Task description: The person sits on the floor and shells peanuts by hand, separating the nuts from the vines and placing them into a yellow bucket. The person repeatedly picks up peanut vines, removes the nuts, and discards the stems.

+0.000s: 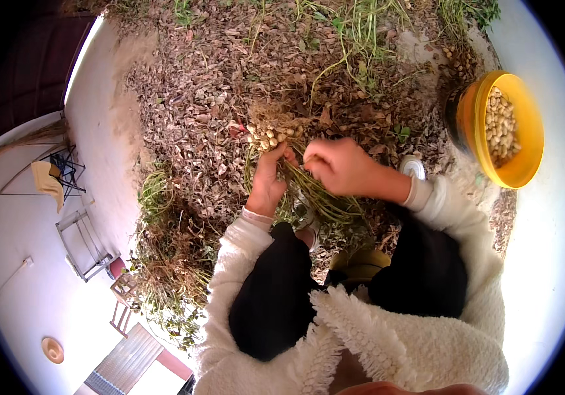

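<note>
My left hand (pixel 268 180) grips a bunch of peanut plants below a cluster of pale pods (pixel 268 136). Thin dry roots (pixel 275 116) fan out beyond the pods. The green stems (pixel 329 200) hang from the grip towards my lap, passing beneath my right wrist. Just to the right of the bunch is my right hand (pixel 344 165), blurred, its fingers curled in. Whether something is pinched between those fingertips I cannot tell. A yellow bucket (pixel 531 133) partly filled with peanut pods (pixel 501 128) stands on the right.
Dry leaves (pixel 188 103) cover the ground. Pulled plants are heaped on the left (pixel 173 256), and more green stems (pixel 368 34) lie ahead. A white wall (pixel 549 222) runs along the right. Metal frames (pixel 87 244) and a straw hat (pixel 53 350) are at the far left.
</note>
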Motion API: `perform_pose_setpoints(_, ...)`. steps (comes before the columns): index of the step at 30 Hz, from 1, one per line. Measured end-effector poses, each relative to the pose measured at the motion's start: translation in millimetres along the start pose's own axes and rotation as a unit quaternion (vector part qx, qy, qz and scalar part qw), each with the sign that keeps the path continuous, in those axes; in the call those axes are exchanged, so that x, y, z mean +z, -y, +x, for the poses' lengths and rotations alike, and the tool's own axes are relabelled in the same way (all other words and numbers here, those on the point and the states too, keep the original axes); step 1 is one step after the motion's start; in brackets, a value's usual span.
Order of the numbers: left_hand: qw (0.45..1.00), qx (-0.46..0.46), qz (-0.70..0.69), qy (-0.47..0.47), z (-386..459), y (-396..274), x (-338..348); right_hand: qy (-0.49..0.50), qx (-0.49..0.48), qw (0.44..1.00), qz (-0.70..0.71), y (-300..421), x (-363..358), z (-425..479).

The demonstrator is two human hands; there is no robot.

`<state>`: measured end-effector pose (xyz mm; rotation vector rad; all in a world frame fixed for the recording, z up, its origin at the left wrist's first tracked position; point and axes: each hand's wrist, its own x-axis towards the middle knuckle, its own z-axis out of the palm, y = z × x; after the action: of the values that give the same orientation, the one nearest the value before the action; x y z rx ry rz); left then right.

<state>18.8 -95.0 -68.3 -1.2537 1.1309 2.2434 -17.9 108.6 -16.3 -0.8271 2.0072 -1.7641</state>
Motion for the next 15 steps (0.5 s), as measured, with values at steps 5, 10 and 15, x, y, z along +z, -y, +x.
perform_pose_setpoints(5, 0.995, -0.013, -0.082, 0.054, -10.4, -8.1, 11.3, 0.008, 0.297, 0.900, 0.320, -88.1, -16.3, 1.3)
perform_pose_setpoints(10, 0.993, -0.025, -0.061, 0.096, -13.6, -5.1, 15.3, 0.044, 0.306, 0.910, 0.278, -109.3, 0.8, 9.4)
perform_pose_setpoints(15, 0.995, -0.034, -0.050, 0.083, -16.1, -5.4, 19.9, 0.065, 0.310, 0.900, 0.301, -112.5, 9.6, 20.1)
